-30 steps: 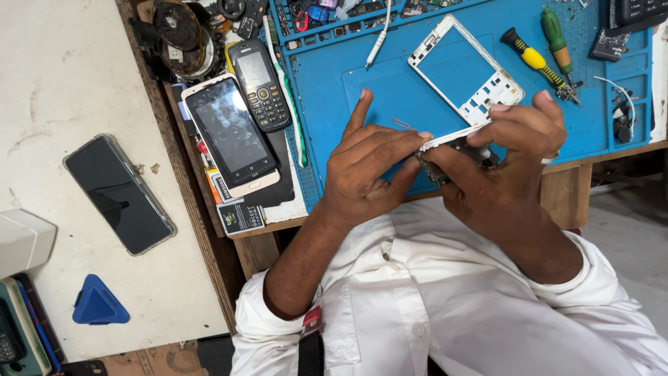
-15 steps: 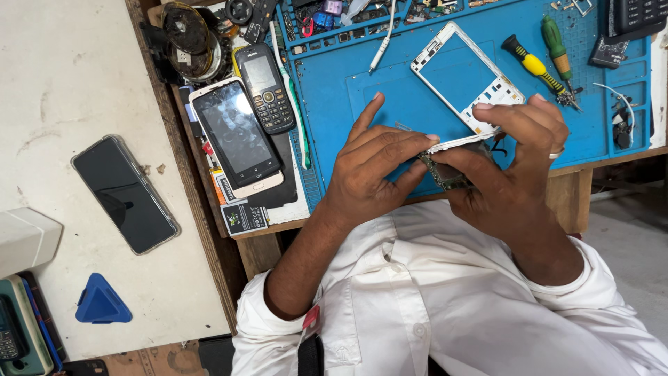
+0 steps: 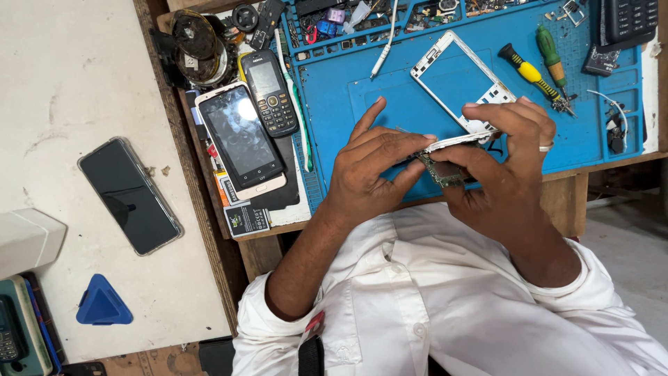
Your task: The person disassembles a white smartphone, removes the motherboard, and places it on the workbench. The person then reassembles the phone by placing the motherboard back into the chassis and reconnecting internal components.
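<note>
Both hands pinch one small phone assembly [image 3: 445, 157] — left hand [image 3: 372, 170] at 9 o'clock, right hand [image 3: 504, 150] at 3. Looks light, thin, fragile — best held by the edges, off the green board.

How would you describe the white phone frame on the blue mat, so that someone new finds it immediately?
Start at the blue work mat that covers the wooden bench. Above the person's right hand lies the white phone frame, tilted, with the mat showing through its empty middle. Unlike the two phones at the mat's left edge, it has no screen or keypad.
</note>
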